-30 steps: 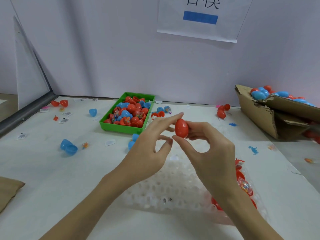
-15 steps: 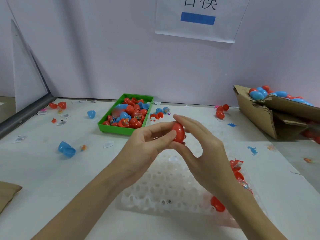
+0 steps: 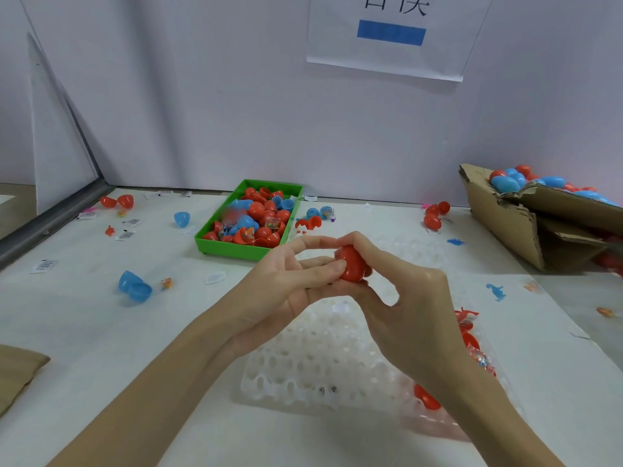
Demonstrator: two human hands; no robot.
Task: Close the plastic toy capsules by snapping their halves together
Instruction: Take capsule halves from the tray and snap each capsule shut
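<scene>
Right hand: the right hand is raised over the middle of the table, fingers and thumb curled round a red capsule, gripping it from the right and from above.
Left hand: the left hand meets it from the left, palm turned up; its fingertips press against the capsule's left side, with the forefinger stretched along the top.
Red capsule: egg-shaped, held in the air between the two hands, mostly covered by fingers. Whether its halves are fully snapped together cannot be told.
White tray: a white plastic tray with a honeycomb of round wells lies on the table directly under the hands.
Clear bag: just right of the tray, partly behind the right wrist, a clear bag holds red capsule pieces and small toys.
Green bin: beyond the hands, toward the wall, a green bin is filled with red and blue capsule halves.
Cardboard box: at the far right, a torn cardboard box holds closed red and blue capsules.
Blue capsule: on the left, well apart from the hands, an open blue capsule lies on the table.
Loose bits: more red and blue halves, paper slips and tiny toy figures are scattered across the white surface.
</scene>
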